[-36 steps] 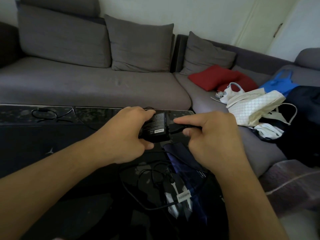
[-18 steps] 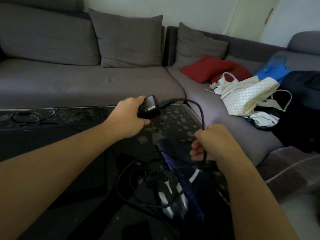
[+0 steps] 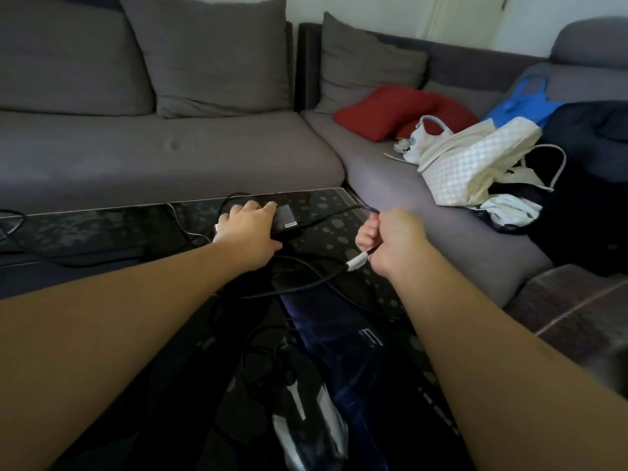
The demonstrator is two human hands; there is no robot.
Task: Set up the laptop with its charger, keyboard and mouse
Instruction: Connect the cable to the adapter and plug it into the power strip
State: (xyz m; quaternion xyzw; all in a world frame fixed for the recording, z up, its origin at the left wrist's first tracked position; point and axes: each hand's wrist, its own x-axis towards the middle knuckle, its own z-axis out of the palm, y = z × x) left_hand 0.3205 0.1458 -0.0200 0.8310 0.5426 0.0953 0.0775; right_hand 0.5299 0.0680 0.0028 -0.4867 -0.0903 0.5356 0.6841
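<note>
The black charger brick (image 3: 287, 222) lies on the dark glass table (image 3: 339, 212) near its far edge. My left hand (image 3: 246, 231) grips the brick from the left. My right hand (image 3: 390, 239) is curled round the charger's black cable (image 3: 326, 219), which runs from the brick to my fist; a white tag (image 3: 356, 262) hangs from the cable below my fingers. A black mouse (image 3: 306, 419) with light stripes sits near me on a dark blue mouse pad (image 3: 367, 351), among loops of cable. No laptop or keyboard shows clearly.
A grey corner sofa (image 3: 170, 158) wraps the table's far and right sides. On its right part lie a red cushion (image 3: 384, 110), white bags (image 3: 475, 161) and dark clothes (image 3: 591, 171). Another thin cable (image 3: 10, 222) lies at the table's left.
My left hand has carried the brick away from me and set it down on the table near the far edge. My right hand has slid along the cable and pulled it out to the right.
</note>
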